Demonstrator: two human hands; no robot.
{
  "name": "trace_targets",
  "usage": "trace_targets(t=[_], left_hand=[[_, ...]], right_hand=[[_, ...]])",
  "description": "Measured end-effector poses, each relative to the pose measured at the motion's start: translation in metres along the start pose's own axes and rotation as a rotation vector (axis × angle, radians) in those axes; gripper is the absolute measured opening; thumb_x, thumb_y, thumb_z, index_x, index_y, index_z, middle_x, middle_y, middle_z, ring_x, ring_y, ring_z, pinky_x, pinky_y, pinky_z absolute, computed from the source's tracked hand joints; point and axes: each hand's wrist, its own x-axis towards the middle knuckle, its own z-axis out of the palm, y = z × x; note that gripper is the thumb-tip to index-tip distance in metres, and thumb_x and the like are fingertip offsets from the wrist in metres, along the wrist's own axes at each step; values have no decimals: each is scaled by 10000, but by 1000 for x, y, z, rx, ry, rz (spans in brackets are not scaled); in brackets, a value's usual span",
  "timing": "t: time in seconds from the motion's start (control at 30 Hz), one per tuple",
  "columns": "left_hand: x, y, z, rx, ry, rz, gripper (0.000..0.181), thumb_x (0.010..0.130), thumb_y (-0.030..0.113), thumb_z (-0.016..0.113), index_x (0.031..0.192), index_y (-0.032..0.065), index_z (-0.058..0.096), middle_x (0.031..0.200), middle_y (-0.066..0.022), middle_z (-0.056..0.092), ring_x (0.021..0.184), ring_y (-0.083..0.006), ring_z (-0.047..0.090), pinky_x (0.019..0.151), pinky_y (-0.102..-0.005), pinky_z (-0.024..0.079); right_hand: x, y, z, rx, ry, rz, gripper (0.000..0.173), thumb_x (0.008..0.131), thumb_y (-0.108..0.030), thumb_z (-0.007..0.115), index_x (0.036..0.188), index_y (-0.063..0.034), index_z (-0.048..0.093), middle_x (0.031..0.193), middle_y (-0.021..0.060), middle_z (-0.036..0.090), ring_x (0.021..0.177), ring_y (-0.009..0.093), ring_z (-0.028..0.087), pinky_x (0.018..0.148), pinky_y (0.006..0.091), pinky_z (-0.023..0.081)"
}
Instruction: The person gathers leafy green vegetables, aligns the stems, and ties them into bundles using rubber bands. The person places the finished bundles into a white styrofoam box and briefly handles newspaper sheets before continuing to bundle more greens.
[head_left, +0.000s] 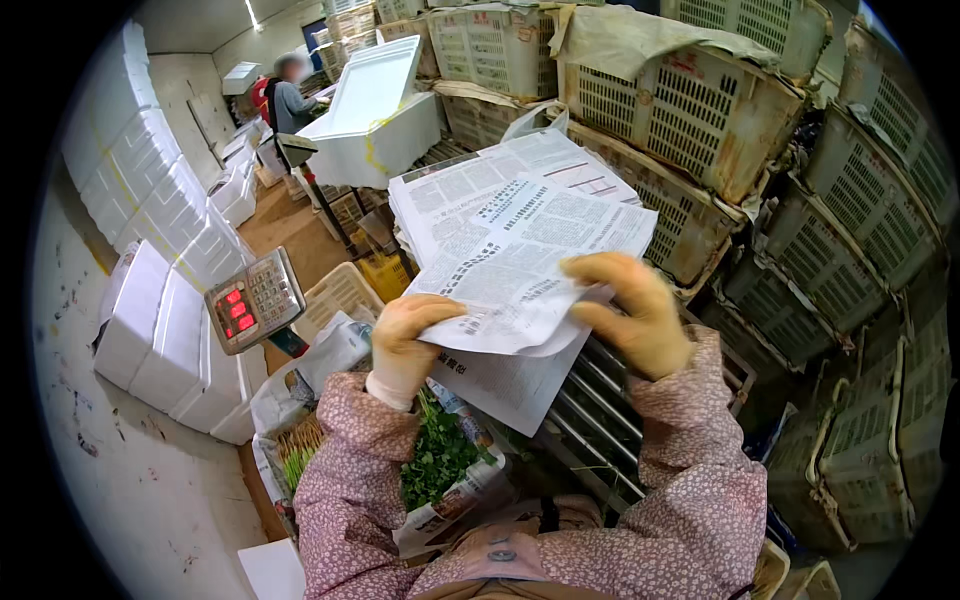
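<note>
My left hand (409, 337), in a pale glove, grips the near left edge of a newspaper sheet (517, 300). At its near right corner, my gloved right hand (637, 311) has the curled edge between thumb and fingers. The sheet lies partly over a stack of newspapers (465, 180), and another sheet (517, 386) hangs below it. Beneath my left forearm are leafy green herbs (439, 457) in a newspaper-lined container, partly hidden by my sleeve. Their cut stems (300, 442) show on the other side of that sleeve.
A digital scale display (255, 300) stands at left, near stacked white foam boxes (150, 345). Metal rollers (600, 405) run under the papers. Stacked plastic crates (675, 112) line the back and right. Beyond an open foam box (375, 142), another person (289, 97) stands.
</note>
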Motion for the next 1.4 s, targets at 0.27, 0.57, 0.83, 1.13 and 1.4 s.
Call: trace_targets(t=[0.27, 0.57, 0.83, 1.13, 1.4], left_hand=[[-34, 52, -39, -650, 315, -526, 440, 702, 1, 805, 1100, -5, 619, 1010, -45, 662, 928, -160, 612, 819, -296, 499], [-77, 56, -55, -597, 468, -577, 412, 740, 5, 789, 1114, -8, 616, 1022, -61, 657, 900, -163, 605, 816, -300, 496], [-83, 30, -59, -614, 488, -637, 400, 769, 26, 781, 1130, -24, 614, 1029, -55, 645, 904, -160, 590, 825, -291, 490], [-76, 32, -79, -756, 508, -550, 427, 771, 44, 785, 1150, -29, 604, 1053, -81, 651, 914, -171, 607, 831, -295, 502], [-63, 32, -101, -696, 458, -635, 464, 756, 87, 818, 1150, -21, 599, 1055, -110, 670, 933, -198, 633, 843, -306, 519]], right_hand=[[-77, 71, -83, 69, 404, 511, 564, 880, -132, 678, 1400, -108, 459, 1299, 97, 535, 1168, 191, 518, 997, 329, 432], [-75, -2, -40, 354, 410, 540, 634, 875, -94, 683, 1432, -27, 388, 1262, 85, 576, 1128, 173, 538, 975, 311, 426], [-102, -92, 0, -938, 594, 69, 251, 787, -49, 733, 1032, -96, 704, 918, 55, 712, 796, 217, 663, 766, 330, 502], [-86, -132, -18, 393, 450, 400, 351, 871, -73, 683, 1210, -41, 600, 1167, 62, 640, 1079, 169, 585, 983, 322, 430], [-52, -58, -22, 40, 296, 558, 284, 819, -56, 750, 1087, 14, 687, 950, 21, 690, 849, 96, 604, 779, 242, 484]])
